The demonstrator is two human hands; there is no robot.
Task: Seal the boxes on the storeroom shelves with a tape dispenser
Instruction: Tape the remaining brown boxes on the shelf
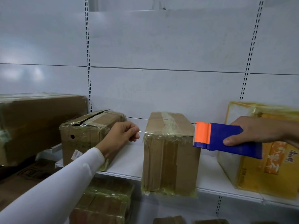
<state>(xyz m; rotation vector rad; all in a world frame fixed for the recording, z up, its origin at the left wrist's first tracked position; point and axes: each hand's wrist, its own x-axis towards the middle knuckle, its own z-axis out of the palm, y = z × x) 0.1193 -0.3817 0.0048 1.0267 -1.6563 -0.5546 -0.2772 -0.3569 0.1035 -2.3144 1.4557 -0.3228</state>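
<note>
A brown cardboard box (169,152) stands upright in the middle of the white shelf (126,160), with clear tape on its top and front. My right hand (257,133) grips a blue and orange tape dispenser (226,138) just right of the box's top edge, its toothed blade facing the box. My left hand (123,136) pinches the free end of the clear tape (145,132) left of the box. The tape runs stretched across the box's top front edge between both hands.
A torn, partly open box (87,133) sits left of my left hand, and a large brown box (32,120) lies further left. A yellow box (265,160) stands at the right. More wrapped boxes (103,202) lie on the lower shelf. The white back panel has slotted uprights.
</note>
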